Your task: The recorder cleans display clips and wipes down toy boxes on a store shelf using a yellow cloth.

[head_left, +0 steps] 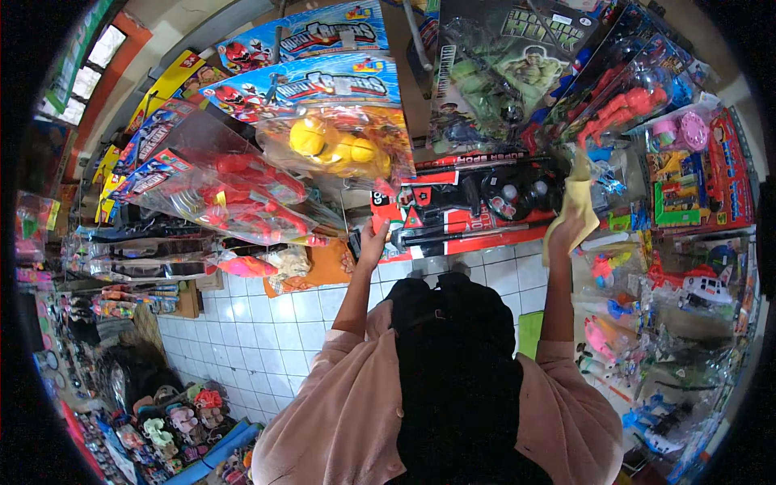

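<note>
My left hand (371, 244) grips the left end of a toy golf set (445, 227) on a red and black card. Thumb on the front, it holds the pack level before me. Black clubs and white balls show under its clear plastic. In my right hand (564, 235) is a yellow cloth (579, 209), which drapes over the fingers and hides most of them. The cloth lies at the pack's right end; whether it touches the pack I cannot tell. A bagged yellow toy figure (339, 142) hangs just above my left hand.
Bagged red figures (254, 194) hang at left, and a green figure pack (503, 79) hangs ahead. Packaged toys, among them a tool set (685, 188), cover the right side. Sandals (176, 424) crowd the lower left. An orange cloth (330, 264) lies near the white tiled floor (242, 345).
</note>
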Motion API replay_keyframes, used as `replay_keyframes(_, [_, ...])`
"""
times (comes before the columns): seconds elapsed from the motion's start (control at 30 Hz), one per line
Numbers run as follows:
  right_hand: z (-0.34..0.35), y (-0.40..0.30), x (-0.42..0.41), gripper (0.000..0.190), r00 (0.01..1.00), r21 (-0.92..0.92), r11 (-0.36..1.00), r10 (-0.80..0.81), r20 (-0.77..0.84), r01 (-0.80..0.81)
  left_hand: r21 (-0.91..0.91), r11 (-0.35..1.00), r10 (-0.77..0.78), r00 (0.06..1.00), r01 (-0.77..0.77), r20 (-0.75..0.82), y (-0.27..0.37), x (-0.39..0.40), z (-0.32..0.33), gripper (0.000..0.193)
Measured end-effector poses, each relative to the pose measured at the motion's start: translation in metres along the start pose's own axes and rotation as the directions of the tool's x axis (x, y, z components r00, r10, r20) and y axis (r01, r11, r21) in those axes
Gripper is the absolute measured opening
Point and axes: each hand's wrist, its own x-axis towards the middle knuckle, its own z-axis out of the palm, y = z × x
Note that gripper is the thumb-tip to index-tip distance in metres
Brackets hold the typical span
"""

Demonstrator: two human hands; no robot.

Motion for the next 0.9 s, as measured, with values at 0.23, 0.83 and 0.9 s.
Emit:
replay_keyframes(0.23, [0.085,0.011,-0.125,0.038,0.445,-0.399,0.344,-0.062,0.894,0.85,-0.125,0.988,-0.084,0.996,0.086,0.019,-0.017,-0.004,0.001,0.025])
replay_keyframes(0.83, [0.079,0.023,-0.119,0.029,0.524,-0.331,0.547,-0.244,0.816,0.769,-0.184,0.981,-0.061,0.998,0.057,-0.013,-0.014,-0.006,-0.003,0.019])
replay_keyframes(0.9, [0.06,0.027,-0.093,0.03,0.568,-0.409,0.486,-0.242,0.787,0.772,-0.174,0.983,-0.059,0.998,0.056,-0.012,-0.01,-0.005,0.001,0.02])
